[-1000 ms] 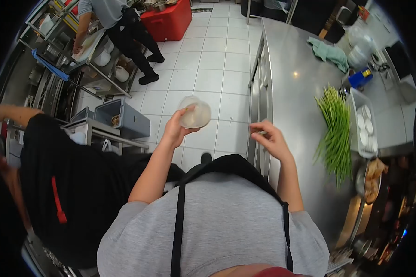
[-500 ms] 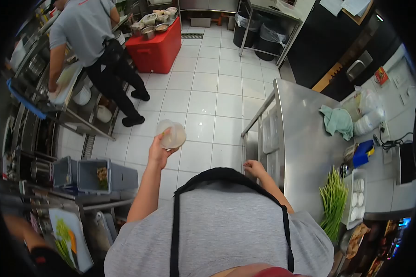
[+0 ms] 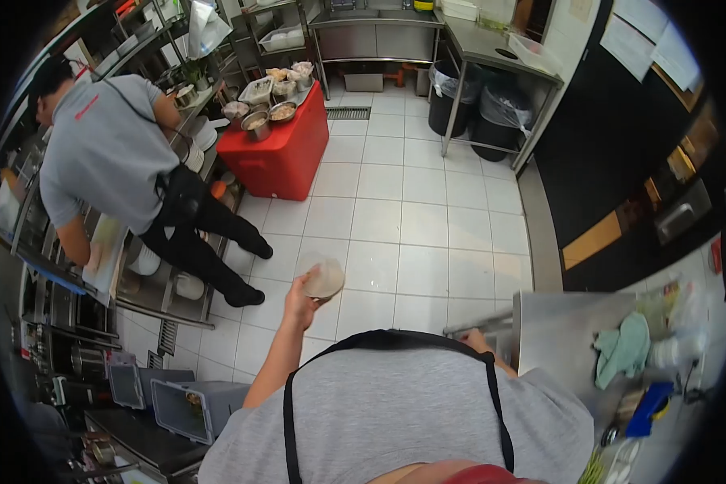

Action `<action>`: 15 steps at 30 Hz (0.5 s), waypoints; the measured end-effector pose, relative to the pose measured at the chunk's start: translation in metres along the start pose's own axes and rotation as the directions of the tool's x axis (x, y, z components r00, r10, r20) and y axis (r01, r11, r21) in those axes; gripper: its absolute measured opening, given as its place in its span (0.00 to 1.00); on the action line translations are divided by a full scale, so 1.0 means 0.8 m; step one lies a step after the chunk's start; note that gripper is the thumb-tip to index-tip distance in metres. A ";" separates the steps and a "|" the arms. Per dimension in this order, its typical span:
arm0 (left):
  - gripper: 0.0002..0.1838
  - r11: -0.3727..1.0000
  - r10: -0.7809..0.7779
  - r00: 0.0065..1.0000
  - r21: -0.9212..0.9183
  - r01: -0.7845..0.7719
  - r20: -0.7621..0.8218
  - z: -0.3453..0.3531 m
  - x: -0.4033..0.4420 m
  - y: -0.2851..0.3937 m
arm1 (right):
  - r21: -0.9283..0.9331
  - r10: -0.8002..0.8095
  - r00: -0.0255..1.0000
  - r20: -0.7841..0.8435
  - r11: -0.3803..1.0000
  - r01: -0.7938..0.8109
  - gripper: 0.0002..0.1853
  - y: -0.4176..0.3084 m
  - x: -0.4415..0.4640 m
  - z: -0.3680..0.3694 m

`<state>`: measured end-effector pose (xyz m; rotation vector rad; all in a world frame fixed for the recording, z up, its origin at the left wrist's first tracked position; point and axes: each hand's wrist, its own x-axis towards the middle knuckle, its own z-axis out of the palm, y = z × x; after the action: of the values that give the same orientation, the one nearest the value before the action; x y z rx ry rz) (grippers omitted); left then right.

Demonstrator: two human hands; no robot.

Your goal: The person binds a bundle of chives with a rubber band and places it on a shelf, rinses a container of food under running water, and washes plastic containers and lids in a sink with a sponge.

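My left hand (image 3: 303,302) is closed around a round, translucent plastic container (image 3: 323,276) and holds it out over the floor tiles. The container looks pale, and I cannot make out anything inside it. Low on the right, my right hand (image 3: 477,342) is close to the metal frame (image 3: 484,325) at the end of the steel counter (image 3: 557,323). Its fingers are curled and partly hidden. Whether it touches the frame or grips something small, I cannot tell.
A co-worker (image 3: 121,153) stands at the left shelving beside a red cooler (image 3: 274,161) carrying several bowls. Grey bins (image 3: 198,407) are at lower left. Black trash cans (image 3: 500,121) stand under the back-right table. A green cloth (image 3: 621,351) lies on the counter.
My view has moved forward along the aisle, so the cooler and co-worker appear nearer and the counter has slid back. The container stays in my left hand.
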<state>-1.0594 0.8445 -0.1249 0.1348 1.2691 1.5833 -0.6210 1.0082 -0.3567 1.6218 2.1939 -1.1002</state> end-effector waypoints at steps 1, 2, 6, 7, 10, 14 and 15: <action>0.23 0.995 0.095 0.994 0.011 -0.094 -0.047 0.004 0.021 0.022 | -0.019 -0.058 0.998 0.007 0.998 0.058 0.10 -0.005 0.052 -0.030; 0.24 0.983 0.183 0.978 0.023 -0.182 -0.099 0.008 0.039 0.041 | -0.158 -0.177 0.980 -0.091 0.974 0.161 0.10 -0.016 0.106 -0.059; 0.24 0.965 0.255 0.935 0.004 -0.262 -0.247 -0.003 0.138 0.087 | 0.189 -0.153 0.937 -0.313 0.957 0.219 0.05 -0.130 0.287 -0.203; 0.23 0.969 0.239 0.934 0.002 -0.248 -0.267 -0.015 0.173 0.086 | 0.212 -0.138 0.917 -0.375 0.950 0.229 0.04 -0.168 0.316 -0.241; 0.24 0.987 0.159 0.937 0.044 -0.152 -0.311 -0.023 0.270 0.107 | 0.341 -0.055 0.882 -0.468 0.910 0.237 0.03 -0.240 0.417 -0.302; 0.24 0.987 0.121 0.932 -0.062 -0.151 -0.341 -0.021 0.440 0.161 | 0.254 -0.066 0.930 -0.362 0.953 0.167 0.03 -0.262 0.526 -0.319; 0.24 0.987 0.107 0.939 -0.077 -0.139 -0.326 -0.001 0.478 0.181 | 0.193 -0.041 0.964 -0.262 0.977 0.094 0.03 -0.269 0.537 -0.330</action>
<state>-1.3202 1.1503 -0.1997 -0.1149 1.4502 1.8268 -0.9061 1.4747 -0.3150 1.8833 2.3797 -1.2321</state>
